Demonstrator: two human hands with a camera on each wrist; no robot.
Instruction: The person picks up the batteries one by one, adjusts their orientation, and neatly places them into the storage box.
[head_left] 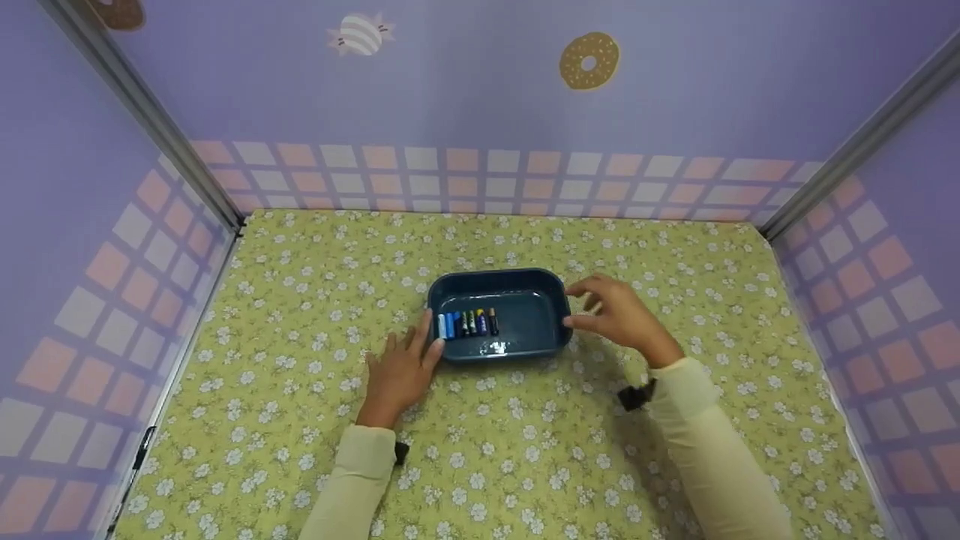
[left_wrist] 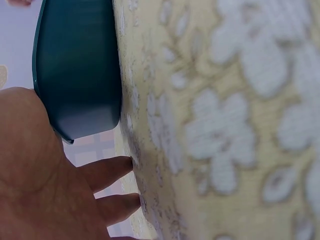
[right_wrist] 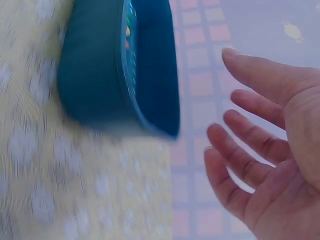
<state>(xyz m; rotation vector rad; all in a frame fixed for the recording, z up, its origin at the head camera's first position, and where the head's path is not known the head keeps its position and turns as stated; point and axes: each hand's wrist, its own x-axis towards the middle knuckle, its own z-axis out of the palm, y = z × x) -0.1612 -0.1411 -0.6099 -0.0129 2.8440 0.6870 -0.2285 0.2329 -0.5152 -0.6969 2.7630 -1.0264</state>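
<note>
A dark teal plastic basin (head_left: 532, 349) sits upright on the flowered cloth. Inside it, along the left part of its floor, several batteries (head_left: 472, 322) lie side by side in a row, blue ones at the left and darker ones toward the middle. My left hand (head_left: 401, 371) is at the basin's left end, thumb and forefinger against the rim, other fingertips down on the cloth. At the right end is my right hand (head_left: 619, 311), fingers loosely bent; in the right wrist view a gap shows between this hand (right_wrist: 265, 150) and the basin (right_wrist: 95, 75).
A yellow-green flowered cloth (head_left: 525, 450) covers the table. Purple walls with pink and white checks (head_left: 502, 169) stand at the back and both sides. A small black object (head_left: 145, 446) lies along the left table edge.
</note>
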